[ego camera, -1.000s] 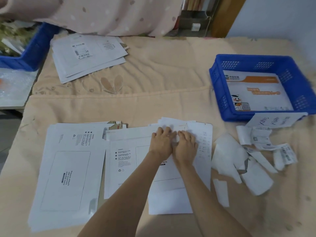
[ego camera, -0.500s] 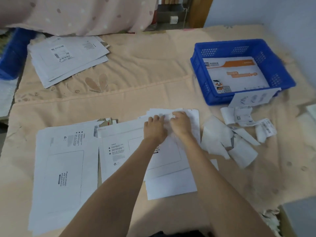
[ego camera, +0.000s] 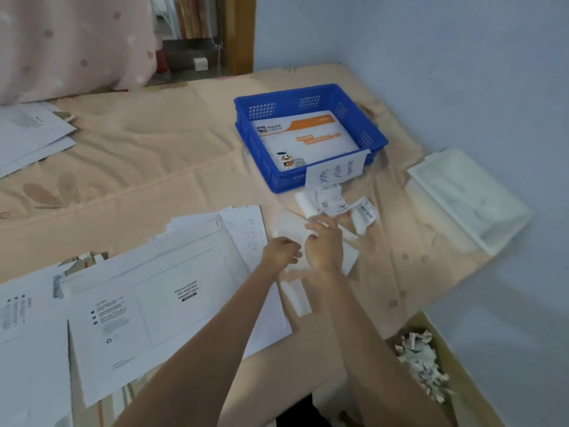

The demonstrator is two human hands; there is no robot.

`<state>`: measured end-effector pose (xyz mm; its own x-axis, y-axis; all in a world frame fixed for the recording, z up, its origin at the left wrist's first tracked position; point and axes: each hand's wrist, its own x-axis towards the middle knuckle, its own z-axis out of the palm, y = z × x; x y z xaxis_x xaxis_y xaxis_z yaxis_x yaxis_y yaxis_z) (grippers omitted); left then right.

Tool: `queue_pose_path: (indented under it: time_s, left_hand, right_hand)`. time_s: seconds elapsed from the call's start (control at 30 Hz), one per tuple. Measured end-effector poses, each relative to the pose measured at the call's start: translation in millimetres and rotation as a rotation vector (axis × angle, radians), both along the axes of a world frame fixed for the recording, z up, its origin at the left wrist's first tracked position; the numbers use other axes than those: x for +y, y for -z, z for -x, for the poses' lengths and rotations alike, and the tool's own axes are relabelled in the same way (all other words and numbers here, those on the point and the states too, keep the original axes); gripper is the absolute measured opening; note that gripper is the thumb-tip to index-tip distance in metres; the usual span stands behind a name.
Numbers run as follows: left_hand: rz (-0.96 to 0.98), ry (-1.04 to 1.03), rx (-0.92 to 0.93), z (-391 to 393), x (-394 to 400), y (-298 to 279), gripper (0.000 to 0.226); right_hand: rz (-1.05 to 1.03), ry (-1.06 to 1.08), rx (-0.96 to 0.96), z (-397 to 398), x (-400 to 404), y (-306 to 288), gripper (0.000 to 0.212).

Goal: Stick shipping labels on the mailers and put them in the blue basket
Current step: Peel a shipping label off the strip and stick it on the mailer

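Blue basket (ego camera: pixel 311 97) sits beyond both hands, toward the far right of the bed (ego camera: pixel 172 143), with one printed mailer (ego camera: pixel 304 140) lying flat inside and a handwritten paper tag (ego camera: pixel 335 172) hung on its near wall. Unlabelled white mailers (ego camera: pixel 172 291) lie spread to the left of the hands. Loose label strips (ego camera: pixel 363 211) lie between basket and hands. The bed carries a peach quilted cover; a pale blue wall stands right, a white tray (ego camera: pixel 471 198) beside it. Left hand (ego camera: pixel 280 251) is curled, apparently pinching a white backing sheet (ego camera: pixel 292 229); right hand (ego camera: pixel 324 245) has fingers bent on the same sheet. Motion blur prevents confirming either grip.
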<state>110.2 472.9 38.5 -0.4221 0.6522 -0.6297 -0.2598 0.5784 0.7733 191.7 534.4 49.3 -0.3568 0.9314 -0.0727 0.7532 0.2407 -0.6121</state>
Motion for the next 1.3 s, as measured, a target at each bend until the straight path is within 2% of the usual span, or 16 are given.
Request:
queue_pose_path:
  time_s: [0.1,0.2,0.33,0.47,0.53,0.63,0.7,0.8,0.9,1.03,1.2,1.3]
  left_hand:
    - [0.062,0.000,-0.073,-14.5,18.3,-5.8,0.008]
    - [0.101,0.005,-0.133,-21.5,36.8,-14.3,0.009]
    - [0.079,-0.035,-0.088,-24.2,61.3,-19.0,0.011]
    - [0.096,-0.095,-0.122,-35.9,81.6,-14.8,0.010]
    - [0.094,-0.126,-0.155,-41.1,87.3,-9.7,0.010]
    - [0.045,-0.177,-0.158,-46.5,93.1,-2.7,0.020]
    - [0.016,-0.241,-0.137,-48.4,95.6,0.5,0.026]
    - [-0.019,-0.312,-0.104,-49.6,96.2,2.0,0.024]
    - [-0.025,-0.345,-0.115,-47.9,92.3,1.8,0.026]
    - [-0.055,-0.376,-0.104,-44.3,85.5,0.9,0.024]
    - [-0.108,-0.358,-0.102,-41.7,78.1,-2.8,0.019]
    - [-0.117,-0.340,-0.102,-40.7,76.9,-4.7,0.021]
  right_hand:
    - [0.017,0.068,-0.008,-20.0,28.2,6.1,0.038]
    - [0.134,0.129,-0.097,-38.1,58.9,8.4,0.046]
    - [0.282,0.186,-0.160,-53.8,82.4,10.6,0.061]
    - [0.375,0.274,0.034,-58.3,95.3,19.0,0.041]
    - [0.444,0.262,0.161,-60.7,96.0,22.5,0.034]
    - [0.430,0.192,0.292,-66.8,93.0,20.6,0.031]
    - [0.395,0.130,0.325,-69.7,90.3,17.7,0.029]
    - [0.419,0.091,0.362,-70.8,87.8,18.2,0.018]
    - [0.459,0.046,0.339,-68.0,86.3,19.2,0.021]
    - [0.474,0.057,0.381,-62.1,84.3,15.2,0.007]
    - [0.540,0.034,0.484,-59.7,82.3,9.9,0.019]
    - [0.585,0.049,0.496,-56.9,80.8,4.7,0.014]
